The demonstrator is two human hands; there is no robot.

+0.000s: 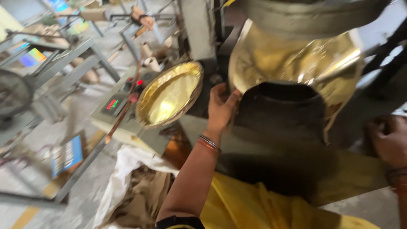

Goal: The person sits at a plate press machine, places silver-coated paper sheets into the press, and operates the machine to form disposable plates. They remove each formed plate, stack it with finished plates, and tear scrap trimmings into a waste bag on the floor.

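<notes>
The gold sheet [292, 57] hangs between the grey upper die [313, 15] at 12 o'clock and the black lower die [282, 110] below it. Its left edge curls free. Its lower edge is cut away in an arch over the black die. To the right, at 3 o'clock, dark frame parts crowd the sheet closely. To the left there is a narrow gap before the gold plate [170, 94], which stands tilted on its rim at 9 o'clock from the die, against the control box [123, 114].

The sheet is thin, glossy and wrinkled, with bright glare patches. The plate is round and shallow with a raised, ribbed rim and the same gold finish. The black die is matte, rounded and blurred. The upper die is dull grey and cylindrical. The box is pale, flat-topped, with small red lights. A white sack [127, 178] lies slumped at 7 o'clock. Grey steel frames [80, 55] fill the floor at 10 o'clock, with passage between them.

The left hand [220, 108] is raised, wrist bangled, fingers loosely curled, its fingertips touching the sheet's lower left edge at the black die. Whether it pinches the sheet cannot be told. The right hand [388, 140] lies at 4 o'clock, blurred and cut by the frame edge. Its grip cannot be told.
</notes>
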